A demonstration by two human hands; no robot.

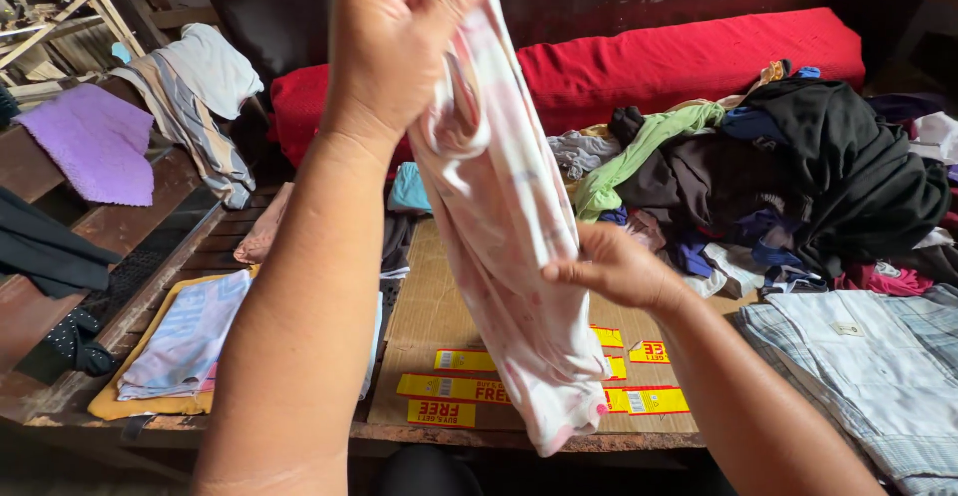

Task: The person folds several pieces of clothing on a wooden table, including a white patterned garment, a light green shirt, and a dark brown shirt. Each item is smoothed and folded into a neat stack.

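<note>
I see cloth (504, 227) hanging lengthwise, 12 to 6 | left hand (394, 42) clenched on top | right hand (614, 268) pinching its edge

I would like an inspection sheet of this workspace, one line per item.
Surface: flattened brown cardboard sheet on a wooden slatted platform.
Job's things: pale pink patterned cloth garment, hanging between both hands.
Clutter: mixed heap of dark and green clothes; grey checked shirt; folded pastel cloth.
Grippers: left hand grips the garment's top; right hand pinches its edge.
Cables: nothing seen.
Surroundings: long red cushion; purple towel.
</note>
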